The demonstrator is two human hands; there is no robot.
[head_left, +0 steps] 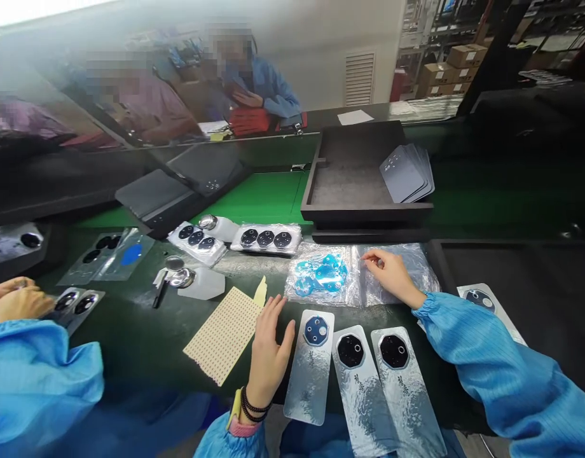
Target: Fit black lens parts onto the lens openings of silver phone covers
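My left hand (269,346) lies flat and open on the dark green bench, between a perforated beige sheet (224,334) and a silver phone back cover (311,369) with a blue film on its camera ring. Two more silver covers (369,388) lie to its right with black camera rings. My right hand (392,273) reaches over a clear plastic bag (354,273), fingers curled together at its surface; whether it pinches anything I cannot make out. Several blue film pieces (321,273) lie in the bag's left part.
A black tray (350,210) behind holds a fan of grey covers (409,172). Strips of black camera rings (266,238), two dispenser bottles (197,283) and film sheets (116,257) lie left. A co-worker's hands (13,299) work at far left. Another cover (488,305) lies right.
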